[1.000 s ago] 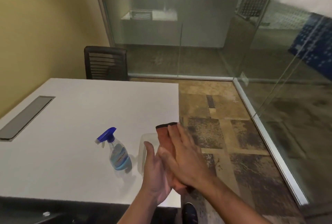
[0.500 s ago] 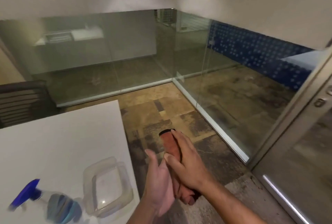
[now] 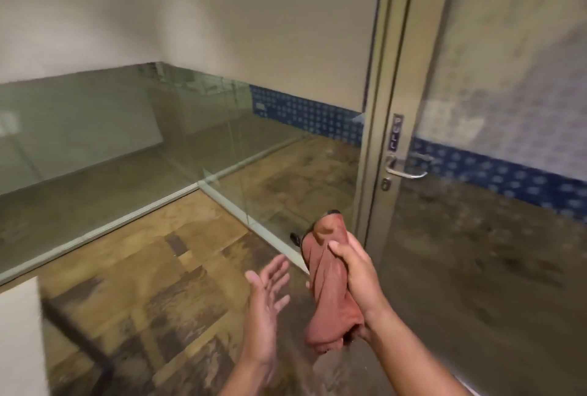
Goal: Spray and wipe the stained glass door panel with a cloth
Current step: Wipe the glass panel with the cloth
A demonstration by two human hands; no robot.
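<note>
The glass door panel (image 3: pixel 495 236) fills the right side, hazy and smeared, in a beige metal frame (image 3: pixel 378 109) with a silver lever handle (image 3: pixel 406 170) and a "PULL" label. A rust-red cloth (image 3: pixel 327 281) hangs bunched in my right hand (image 3: pixel 359 271), which grips it just left of the door frame. My left hand (image 3: pixel 265 303) is beside the cloth, a short gap away, palm up with fingers spread and nothing in it. The spray bottle is out of view.
Glass partition walls (image 3: pixel 127 141) run along the back and to the door frame, with a metal floor rail (image 3: pixel 222 198). A white table corner (image 3: pixel 19 332) shows at the lower left. Patterned brown carpet (image 3: pixel 152 268) covers the floor between table and door.
My view swung right from the table to the door; the spray bottle and clear container left the frame. My left hand came off the cloth and opened; the right hand keeps the cloth.
</note>
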